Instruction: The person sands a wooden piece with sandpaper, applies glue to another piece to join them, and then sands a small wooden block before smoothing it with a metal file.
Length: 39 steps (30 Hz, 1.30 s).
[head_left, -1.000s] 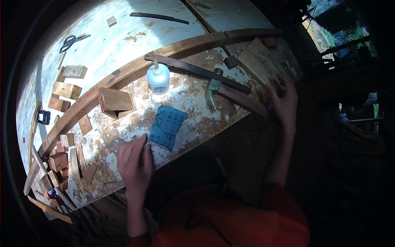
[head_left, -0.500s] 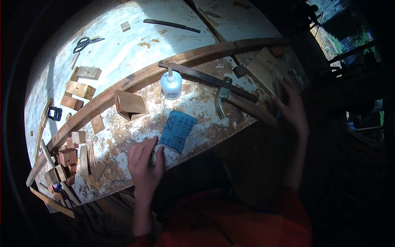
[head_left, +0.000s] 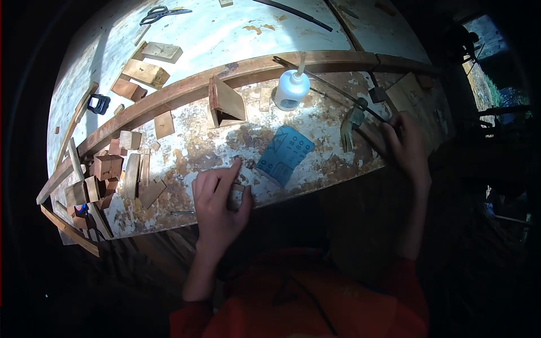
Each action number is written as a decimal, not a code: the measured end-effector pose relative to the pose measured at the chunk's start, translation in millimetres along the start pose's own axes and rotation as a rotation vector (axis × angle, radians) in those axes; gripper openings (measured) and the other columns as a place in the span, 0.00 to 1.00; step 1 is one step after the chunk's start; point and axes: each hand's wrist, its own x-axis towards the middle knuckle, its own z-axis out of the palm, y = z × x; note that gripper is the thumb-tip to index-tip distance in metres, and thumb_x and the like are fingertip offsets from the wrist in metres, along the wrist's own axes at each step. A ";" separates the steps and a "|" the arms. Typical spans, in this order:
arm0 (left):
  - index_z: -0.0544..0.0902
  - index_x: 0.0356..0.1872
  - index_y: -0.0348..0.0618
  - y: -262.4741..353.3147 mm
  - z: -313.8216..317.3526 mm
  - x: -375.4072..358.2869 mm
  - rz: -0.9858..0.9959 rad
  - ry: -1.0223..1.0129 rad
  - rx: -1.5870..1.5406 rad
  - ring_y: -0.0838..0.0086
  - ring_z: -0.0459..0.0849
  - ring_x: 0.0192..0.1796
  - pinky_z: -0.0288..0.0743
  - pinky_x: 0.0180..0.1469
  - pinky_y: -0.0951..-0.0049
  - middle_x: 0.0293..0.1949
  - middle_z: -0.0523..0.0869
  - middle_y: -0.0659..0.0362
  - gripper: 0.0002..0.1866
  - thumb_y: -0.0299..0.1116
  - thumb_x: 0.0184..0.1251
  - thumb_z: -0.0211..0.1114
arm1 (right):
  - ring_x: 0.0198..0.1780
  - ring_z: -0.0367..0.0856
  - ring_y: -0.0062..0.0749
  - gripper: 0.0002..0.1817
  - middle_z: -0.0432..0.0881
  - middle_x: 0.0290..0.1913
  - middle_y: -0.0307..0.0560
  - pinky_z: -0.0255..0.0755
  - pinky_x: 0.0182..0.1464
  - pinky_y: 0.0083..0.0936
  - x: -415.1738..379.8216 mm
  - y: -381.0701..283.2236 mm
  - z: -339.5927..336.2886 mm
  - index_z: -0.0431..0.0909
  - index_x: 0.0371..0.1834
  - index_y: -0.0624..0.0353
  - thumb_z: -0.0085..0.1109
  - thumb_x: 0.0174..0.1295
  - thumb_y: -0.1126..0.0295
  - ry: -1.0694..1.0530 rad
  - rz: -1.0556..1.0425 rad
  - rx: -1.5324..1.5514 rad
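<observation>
My left hand [head_left: 218,194] is over the near part of the workbench, thumb and fingers curled round a small piece of wood [head_left: 237,190], mostly hidden by the hand. Right of it a blue sheet of sandpaper [head_left: 285,154], printed 180, lies on the bench. My right hand [head_left: 407,143] grips the near end of a long, thin dark metal strip [head_left: 332,89] with a hole at its far end. The strip is tilted, its narrow edge showing. Below it lies a claw hammer [head_left: 353,121]. A white glue bottle [head_left: 292,90] stands upright behind the sandpaper.
A wooden rail [head_left: 191,90] crosses the bench. A small wooden box-like piece [head_left: 226,102] stands before it. Wood offcuts [head_left: 107,167] are heaped at the left. Scissors [head_left: 160,14] and a dark strip [head_left: 296,15] lie on the white surface beyond.
My right hand has closed on the dark strip, which has turned onto its edge. My left hand has come away from the sandpaper's edge. The whole view has shifted, moving the bench rightward and up.
</observation>
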 end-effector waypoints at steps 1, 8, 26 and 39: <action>0.86 0.64 0.41 0.0 -3.2 -1.3 -0.018 -0.010 0.007 0.57 0.82 0.50 0.73 0.57 0.58 0.45 0.85 0.55 0.32 0.25 0.53 0.80 | 0.42 0.82 0.50 0.13 0.83 0.41 0.56 0.74 0.48 0.40 -1.5 -2.8 -1.7 0.76 0.43 0.64 0.67 0.74 0.65 0.014 0.010 0.001; 0.87 0.64 0.41 -5.6 -19.0 -3.9 -0.053 -0.047 0.051 0.58 0.82 0.52 0.74 0.56 0.59 0.46 0.84 0.56 0.34 0.32 0.51 0.85 | 0.35 0.70 0.36 0.12 0.73 0.33 0.51 0.69 0.42 0.35 -33.7 -17.6 -22.7 0.68 0.41 0.64 0.57 0.79 0.68 -0.073 0.100 -0.051; 0.82 0.71 0.45 -12.4 -30.1 -4.3 0.038 -0.136 -0.187 0.57 0.87 0.54 0.79 0.60 0.60 0.53 0.89 0.52 0.37 0.18 0.56 0.75 | 0.29 0.77 0.27 0.16 0.81 0.33 0.48 0.73 0.34 0.20 -132.6 -33.1 -0.7 0.74 0.66 0.67 0.49 0.83 0.70 -0.020 0.289 0.976; 0.73 0.76 0.28 -19.4 -16.4 -32.7 -0.194 -0.045 -0.949 0.61 0.87 0.65 0.80 0.66 0.62 0.61 0.88 0.41 0.38 0.14 0.62 0.73 | 0.29 0.70 0.15 0.15 0.76 0.30 0.36 0.65 0.33 0.20 -182.5 -137.5 125.4 0.75 0.60 0.67 0.46 0.86 0.66 -0.446 0.033 1.341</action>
